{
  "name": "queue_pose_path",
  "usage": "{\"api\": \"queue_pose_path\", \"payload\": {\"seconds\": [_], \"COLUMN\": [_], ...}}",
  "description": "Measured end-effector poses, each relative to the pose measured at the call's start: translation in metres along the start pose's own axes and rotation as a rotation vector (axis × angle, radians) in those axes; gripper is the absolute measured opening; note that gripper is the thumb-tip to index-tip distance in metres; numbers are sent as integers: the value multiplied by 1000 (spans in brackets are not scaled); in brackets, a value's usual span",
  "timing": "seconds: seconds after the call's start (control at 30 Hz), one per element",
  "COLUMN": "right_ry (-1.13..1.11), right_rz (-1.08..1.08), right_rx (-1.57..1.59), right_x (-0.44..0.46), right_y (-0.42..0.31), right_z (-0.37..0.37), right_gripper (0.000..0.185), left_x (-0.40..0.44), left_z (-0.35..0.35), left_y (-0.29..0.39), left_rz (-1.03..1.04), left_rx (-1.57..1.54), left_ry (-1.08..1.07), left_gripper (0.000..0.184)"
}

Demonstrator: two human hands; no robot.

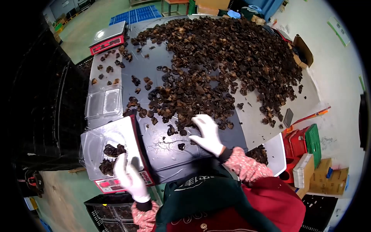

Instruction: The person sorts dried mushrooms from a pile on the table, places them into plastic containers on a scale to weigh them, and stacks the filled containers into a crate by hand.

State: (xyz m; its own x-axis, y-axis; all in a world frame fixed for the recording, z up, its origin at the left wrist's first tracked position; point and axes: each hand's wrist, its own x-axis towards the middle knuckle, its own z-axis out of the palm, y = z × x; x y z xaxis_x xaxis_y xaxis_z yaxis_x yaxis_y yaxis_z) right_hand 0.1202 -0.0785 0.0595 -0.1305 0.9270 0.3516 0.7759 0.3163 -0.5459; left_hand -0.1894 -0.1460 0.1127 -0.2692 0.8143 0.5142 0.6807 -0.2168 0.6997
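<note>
My left hand, in a white glove, reaches over a clear plastic box on the near scale. Its fingers are stretched out beside dark, crinkled wood ear mushrooms in the box; I cannot tell whether they touch. My right hand, gloved too, lies at the near edge of a broad heap of wood ear mushrooms. Thumb and fingers there are apart, with nothing visible held. A few loose pieces lie on the dark tabletop between the hands.
Clear lidded boxes sit beyond the near scale. A second red-sided scale stands at the far left. On the right are a cardboard box, a white bin and red and green crates. Dark crates stand below left.
</note>
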Motion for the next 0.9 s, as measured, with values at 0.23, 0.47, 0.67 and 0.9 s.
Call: {"api": "queue_pose_path", "payload": {"seconds": [0.23,0.47,0.67,0.9], "right_ry": [-58,-272,-350,73], "right_rz": [256,-81,-346,-137], "right_rx": [-311,-316,-210,65], "right_x": [-55,45,80,35], "right_y": [102,81,98,129], "right_z": [-14,14,36,-13], "right_gripper": [113,110,68,26], "left_x": [-22,9,-7,-8], "left_z": [189,254,235,224], "left_y": [-2,4,-9,-9], "left_rz": [56,-80,-95,88], "left_rx": [-54,313,333,223], "left_ry": [-532,-670,-527,-379], "left_gripper": [43,58,24,18]}}
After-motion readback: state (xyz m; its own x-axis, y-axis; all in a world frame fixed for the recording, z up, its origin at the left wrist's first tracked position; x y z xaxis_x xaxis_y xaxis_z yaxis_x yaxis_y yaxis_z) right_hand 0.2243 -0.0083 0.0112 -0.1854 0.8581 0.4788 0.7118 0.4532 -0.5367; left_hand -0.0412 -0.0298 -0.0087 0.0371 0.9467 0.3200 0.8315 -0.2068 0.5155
